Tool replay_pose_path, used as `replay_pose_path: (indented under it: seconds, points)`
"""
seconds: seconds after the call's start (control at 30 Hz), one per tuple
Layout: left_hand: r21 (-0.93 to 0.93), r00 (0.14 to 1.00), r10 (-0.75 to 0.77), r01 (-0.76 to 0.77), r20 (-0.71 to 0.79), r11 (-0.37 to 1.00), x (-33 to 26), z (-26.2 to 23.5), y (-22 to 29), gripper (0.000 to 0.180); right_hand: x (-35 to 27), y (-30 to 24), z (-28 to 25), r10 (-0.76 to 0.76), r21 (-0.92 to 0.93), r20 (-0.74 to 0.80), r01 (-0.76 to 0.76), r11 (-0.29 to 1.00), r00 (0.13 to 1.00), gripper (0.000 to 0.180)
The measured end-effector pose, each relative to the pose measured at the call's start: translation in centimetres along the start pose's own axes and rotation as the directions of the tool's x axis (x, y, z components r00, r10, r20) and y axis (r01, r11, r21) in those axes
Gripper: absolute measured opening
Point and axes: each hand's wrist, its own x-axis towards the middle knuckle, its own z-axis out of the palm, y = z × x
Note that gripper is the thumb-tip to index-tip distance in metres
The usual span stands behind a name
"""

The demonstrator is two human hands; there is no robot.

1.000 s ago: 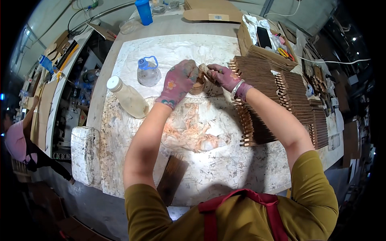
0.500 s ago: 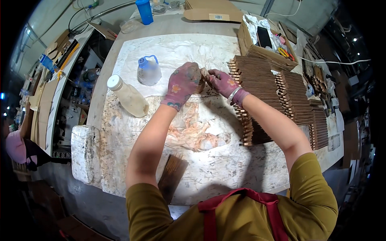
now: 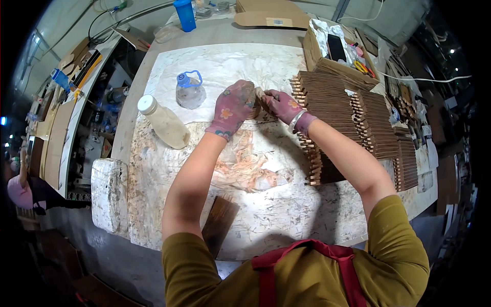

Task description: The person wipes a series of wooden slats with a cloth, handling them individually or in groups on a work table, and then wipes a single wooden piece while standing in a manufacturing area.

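Both my hands wear stained pink flowered gloves and meet above the far middle of the table. My left hand (image 3: 235, 106) is closed beside a brownish thing (image 3: 254, 111) whose shape its fingers mostly hide. Close against it, my right hand (image 3: 282, 104) has its fingers pinched together at a small pale piece (image 3: 260, 93), too small to name. Right of my hands lie rows of dark brown wooden slats (image 3: 327, 102) with light peg-like ends. A crumpled, orange-stained cloth (image 3: 245, 171) spreads nearer me. A dark wooden board (image 3: 220, 225) with light prongs lies by my left forearm.
Left of my hands stand a clear jug with a blue handle (image 3: 191, 94) and a tilted white-capped bottle (image 3: 166, 125). A carton (image 3: 337, 66) holds scissors and a phone. A white block (image 3: 109, 194) sits at the left edge. Another person (image 3: 20, 189) is far left.
My hands stay together in nearly the same place, with only a slight shift of the left wrist and forearm to the right. The person at the far left has moved an arm.
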Motion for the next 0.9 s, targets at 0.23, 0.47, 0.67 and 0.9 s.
replay_pose_path:
  seconds: [0.23,0.47,0.67,0.9]
  points:
    - [-0.171,0.973,-0.231,0.225,-0.014,0.959,-0.1,0.0,-1.4,0.020,0.1,1.6,-2.2,-0.043,0.082,-0.048,0.047,0.996,0.998,0.043]
    - [-0.100,0.947,-0.318,0.320,0.037,0.942,-0.2,1.8,-3.9,0.015,-1.0,0.4,-2.8,-0.367,-0.720,0.188,0.382,0.579,0.911,0.042]
    - [-0.124,0.908,-0.399,0.414,0.130,0.902,-0.1,1.6,-4.1,0.016,-0.6,0.1,-3.4,-0.357,-0.717,0.155,0.353,0.601,0.921,0.049]
    - [0.036,0.947,-0.319,0.317,0.048,0.948,0.1,1.6,-3.6,0.021,-2.6,1.9,-6.0,-0.299,-0.772,0.163,0.310,0.555,0.940,0.050]
